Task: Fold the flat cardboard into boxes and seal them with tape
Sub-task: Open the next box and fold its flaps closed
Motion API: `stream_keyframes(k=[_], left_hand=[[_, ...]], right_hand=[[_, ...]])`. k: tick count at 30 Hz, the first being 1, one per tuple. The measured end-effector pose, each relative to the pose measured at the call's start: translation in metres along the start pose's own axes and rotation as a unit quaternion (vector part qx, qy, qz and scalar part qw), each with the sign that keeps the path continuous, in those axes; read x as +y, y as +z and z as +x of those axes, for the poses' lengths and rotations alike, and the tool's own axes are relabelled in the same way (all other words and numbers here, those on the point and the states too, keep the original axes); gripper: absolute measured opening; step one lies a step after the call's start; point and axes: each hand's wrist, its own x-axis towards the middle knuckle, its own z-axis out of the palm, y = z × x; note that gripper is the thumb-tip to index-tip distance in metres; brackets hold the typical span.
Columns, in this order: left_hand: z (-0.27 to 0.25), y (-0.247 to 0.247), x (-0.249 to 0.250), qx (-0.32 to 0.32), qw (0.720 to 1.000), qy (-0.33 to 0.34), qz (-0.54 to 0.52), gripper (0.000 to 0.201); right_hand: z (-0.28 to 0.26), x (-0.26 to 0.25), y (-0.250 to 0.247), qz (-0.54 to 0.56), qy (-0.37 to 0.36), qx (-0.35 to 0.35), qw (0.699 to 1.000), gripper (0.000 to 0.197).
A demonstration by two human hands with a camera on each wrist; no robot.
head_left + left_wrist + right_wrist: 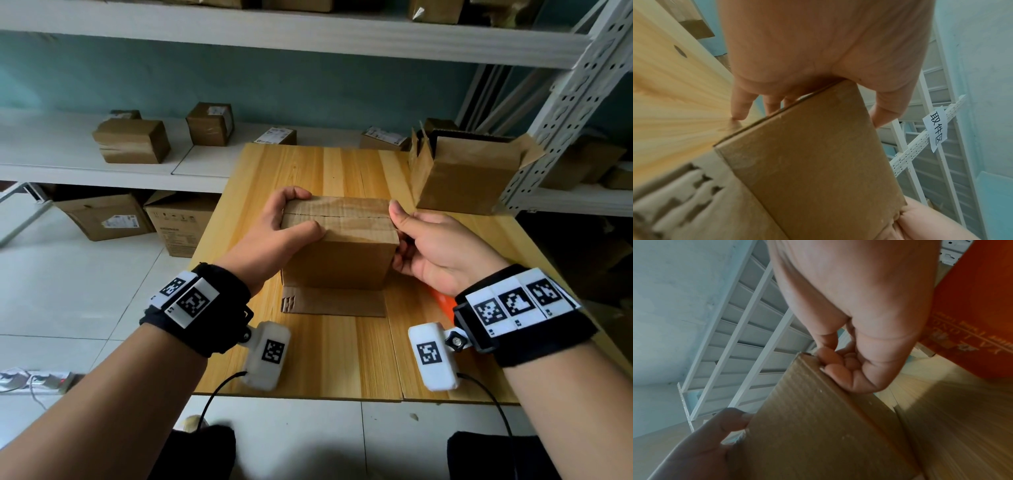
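Note:
A small brown cardboard box [339, 253] stands in the middle of the wooden table [325, 359]. Its top flaps lie folded down and meet at a seam, with no tape visible on it. One bottom flap [335, 301] lies flat on the table toward me. My left hand [298, 212] grips the box's left end, thumb on top and fingers round the far corner. At the right end my right hand [399, 233] holds the box, thumb at the top corner and fingers curled against the side. The left wrist view shows the box [818, 162] under my left hand [818, 48]; the right wrist view shows the box [818, 426] against my right hand's fingers [836, 368].
An open cardboard box [462, 174] with raised flaps stands at the table's back right. An orange object [443, 301] lies under my right wrist, also visible as the orange object [972, 321]. White shelves [102, 171] with several small boxes run behind and left. More boxes sit on the floor.

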Motion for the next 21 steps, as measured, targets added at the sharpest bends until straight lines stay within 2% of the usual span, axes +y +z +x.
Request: stream_keyframes(k=[7,19,21], left_hand=[[-0.0011,-0.0001,-0.0004,0.003,1.0,0.002,0.002,0.053],[-0.0012,0.0009,-0.001,0.0,1.0,-0.001,-0.005,0.053],[-0.0009,0.0016,-0.0009,0.003,1.0,-0.003,-0.004,0.053]], right_hand=[[0.0008,0.0041,0.0013,0.024,0.008,-0.003,1.0,0.044],[-0.001,0.0066,0.0043,0.043,0.009,0.004,0.999,0.042],[-0.0004,0.0073,0.0039,0.047,0.005,0.006,0.999,0.047]])
